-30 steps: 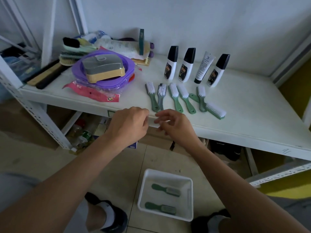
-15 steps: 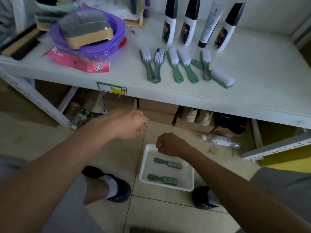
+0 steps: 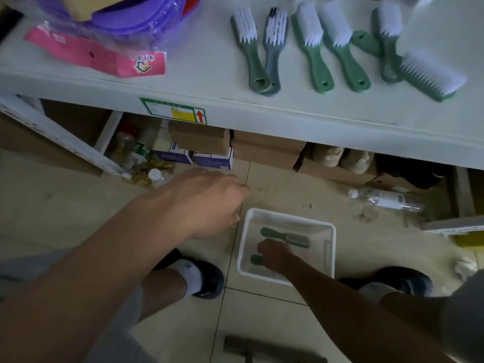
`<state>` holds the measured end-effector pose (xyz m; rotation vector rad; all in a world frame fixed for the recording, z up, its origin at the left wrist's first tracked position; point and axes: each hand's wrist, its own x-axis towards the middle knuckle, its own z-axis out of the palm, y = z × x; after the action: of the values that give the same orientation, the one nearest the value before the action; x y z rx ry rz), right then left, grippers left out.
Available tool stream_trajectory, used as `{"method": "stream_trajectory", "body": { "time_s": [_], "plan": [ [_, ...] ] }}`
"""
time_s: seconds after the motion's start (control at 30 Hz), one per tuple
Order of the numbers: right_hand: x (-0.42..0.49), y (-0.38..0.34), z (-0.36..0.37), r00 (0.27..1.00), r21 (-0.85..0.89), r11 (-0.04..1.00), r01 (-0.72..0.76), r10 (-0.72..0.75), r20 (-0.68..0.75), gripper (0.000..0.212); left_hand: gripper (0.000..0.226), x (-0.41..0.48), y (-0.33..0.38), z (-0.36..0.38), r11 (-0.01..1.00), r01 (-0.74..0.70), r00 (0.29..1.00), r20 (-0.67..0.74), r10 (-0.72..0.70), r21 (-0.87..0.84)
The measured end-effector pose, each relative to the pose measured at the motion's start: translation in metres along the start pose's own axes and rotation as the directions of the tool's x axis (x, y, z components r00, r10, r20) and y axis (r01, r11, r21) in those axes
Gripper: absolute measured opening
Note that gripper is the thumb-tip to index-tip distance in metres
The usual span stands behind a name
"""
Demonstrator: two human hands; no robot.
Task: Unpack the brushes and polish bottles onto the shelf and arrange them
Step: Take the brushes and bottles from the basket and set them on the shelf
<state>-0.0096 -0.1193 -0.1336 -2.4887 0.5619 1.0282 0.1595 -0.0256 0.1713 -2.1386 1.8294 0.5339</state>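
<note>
Two brushes are lying in the white plastic tray (image 3: 330, 247) on the floor tiles. I'm seeing the right hand (image 3: 275, 255) reaching down into it, covering the near brush (image 3: 256, 259); only its rounded green handle end is showing. Fingers are curled under, so I can't tell if they're gripping it yet. The far brush (image 3: 285, 237), green w/ a ribbed head, is lying free just past the knuckles. The left hand (image 3: 207, 200) is hanging above the floor, left of the tray & clear of it, fingers loosely bent, holding nothing. Up beyond the tray, the white shelf (image 3: 262, 111) is carrying six brushes (image 3: 311, 51) in a row: smooth green or grey handles, white bristles. A purple tub (image 3: 136, 19) in crinkly clear wrap is sitting at the shelf's left end.
</note>
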Motion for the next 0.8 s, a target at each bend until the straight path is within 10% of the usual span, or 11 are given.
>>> {"method": "stream_trajectory", "body": {
  "time_s": [0.57,0.8],
  "plan": [
    [0.009,0.007,0.005,0.988,-0.154,0.982,0.113,-0.127,-0.085,0.023,0.027,-0.002,0.002,0.010,1.000,0.010,1.000,-0.016,-0.010,-0.007],
    [-0.028,0.008,-0.055,0.929,-0.180,0.958,0.225,-0.266,-0.256,0.049,0.024,-0.008,0.000,-0.001,1.000,0.013,0.999,0.044,-0.013,-0.003]
  ]
}}
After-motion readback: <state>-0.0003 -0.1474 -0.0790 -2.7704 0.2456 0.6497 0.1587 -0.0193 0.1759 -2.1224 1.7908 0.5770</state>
